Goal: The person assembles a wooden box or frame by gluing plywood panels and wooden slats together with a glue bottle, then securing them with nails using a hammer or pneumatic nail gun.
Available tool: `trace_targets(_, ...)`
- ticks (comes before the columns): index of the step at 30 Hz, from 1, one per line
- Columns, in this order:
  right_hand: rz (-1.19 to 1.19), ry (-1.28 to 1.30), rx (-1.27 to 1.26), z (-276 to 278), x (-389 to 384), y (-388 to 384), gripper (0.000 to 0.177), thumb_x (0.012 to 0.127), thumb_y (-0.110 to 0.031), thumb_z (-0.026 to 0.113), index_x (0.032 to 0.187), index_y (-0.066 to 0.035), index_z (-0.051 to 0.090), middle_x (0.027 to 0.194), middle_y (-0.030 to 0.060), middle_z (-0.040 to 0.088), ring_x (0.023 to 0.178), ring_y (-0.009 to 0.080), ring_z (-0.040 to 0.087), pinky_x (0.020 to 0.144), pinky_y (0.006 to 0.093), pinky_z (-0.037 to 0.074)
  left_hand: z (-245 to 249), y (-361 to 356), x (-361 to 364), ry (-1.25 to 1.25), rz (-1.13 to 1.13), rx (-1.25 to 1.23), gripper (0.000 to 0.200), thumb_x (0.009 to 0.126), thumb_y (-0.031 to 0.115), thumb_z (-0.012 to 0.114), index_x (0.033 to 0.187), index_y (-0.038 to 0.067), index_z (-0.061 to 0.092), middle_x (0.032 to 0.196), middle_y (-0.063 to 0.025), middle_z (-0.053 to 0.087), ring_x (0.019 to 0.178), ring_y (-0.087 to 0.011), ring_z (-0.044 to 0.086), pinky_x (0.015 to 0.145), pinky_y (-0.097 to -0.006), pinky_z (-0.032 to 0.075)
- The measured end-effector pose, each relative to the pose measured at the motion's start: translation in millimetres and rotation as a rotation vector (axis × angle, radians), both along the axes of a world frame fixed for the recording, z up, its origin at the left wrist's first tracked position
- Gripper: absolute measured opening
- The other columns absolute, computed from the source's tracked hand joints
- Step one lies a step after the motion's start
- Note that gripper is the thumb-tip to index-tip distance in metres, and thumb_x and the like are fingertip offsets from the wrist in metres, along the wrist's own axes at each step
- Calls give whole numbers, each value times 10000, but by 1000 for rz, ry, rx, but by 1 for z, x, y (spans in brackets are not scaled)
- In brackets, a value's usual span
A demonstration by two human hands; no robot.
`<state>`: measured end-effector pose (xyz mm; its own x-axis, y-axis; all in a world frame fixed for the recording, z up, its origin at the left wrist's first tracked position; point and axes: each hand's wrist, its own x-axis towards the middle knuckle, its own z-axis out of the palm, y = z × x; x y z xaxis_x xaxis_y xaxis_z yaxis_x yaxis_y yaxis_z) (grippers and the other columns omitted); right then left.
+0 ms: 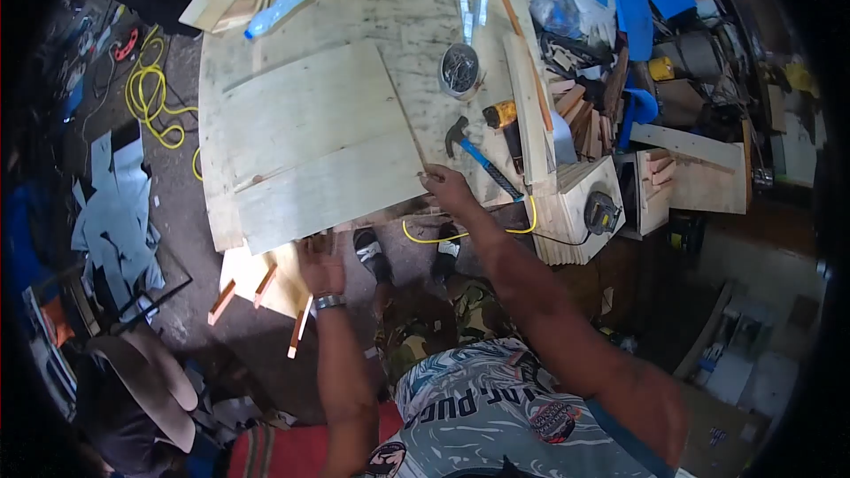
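Two thin wooden panels, one (310, 97) behind the other (341, 186), lie on the plywood table (398, 0). My right hand (445, 188) pinches the front panel's right corner. At the front edge, my left hand (320, 264) is partly under or against the panel; its fingers are blurred and partly hidden. Right of the panels, a hammer (482, 162) with a blue and black handle lies near a yellow and black tool (506, 128). Behind them stands a tub of nails (459, 69).
A plastic bottle (282, 7) lies at the back left. Plywood with reddish wooden strips (266, 288) sits below the table's front left. Stacked boards (567, 221) hold a tape measure (602, 212) at the right. Yellow cable (150, 93) coils on the floor.
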<state>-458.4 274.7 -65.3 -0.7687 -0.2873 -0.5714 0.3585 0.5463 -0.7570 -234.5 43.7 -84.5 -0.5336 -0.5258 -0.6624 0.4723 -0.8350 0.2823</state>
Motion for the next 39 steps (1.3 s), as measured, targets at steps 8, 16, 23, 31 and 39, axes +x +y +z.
trace_targets(8,-133,648,969,40,-66,134,903,691,-420,816,1354,21,388,1309,252,455,1202,429,464,1009,494,388,-8,10,-77,-356,-186,-75,444,990,417,490,1229,45,525,1131,-98,600,987,-273,604,872,-371,524)
trace_targets(16,208,459,584,-10,-125,245,796,730,-339,809,1317,79,471,1268,264,547,1188,328,529,1003,382,418,-16,-3,-87,-470,18,-176,263,967,360,552,1020,112,623,863,-28,650,749,-149,610,649,-325,531)
trace_targets(23,51,362,173,107,-125,279,385,958,-177,499,1245,76,538,1092,126,631,981,188,576,900,320,443,35,-35,-108,-514,43,-331,290,946,337,595,927,48,618,761,-78,619,588,-169,584,509,-267,514)
trace_targets(31,254,359,387,162,-15,293,306,968,-158,522,1196,43,562,1066,177,644,1009,261,605,903,357,447,70,-79,-135,-489,-86,-394,211,947,257,587,932,47,578,782,-81,620,641,-180,616,579,-287,554)
trace_targets(39,785,566,289,43,-21,121,298,875,-49,584,1171,-21,598,1119,220,625,1073,398,590,916,428,471,61,-49,-127,-440,-208,-278,235,946,158,563,1037,-57,541,936,-180,639,756,-267,680,644,-341,625)
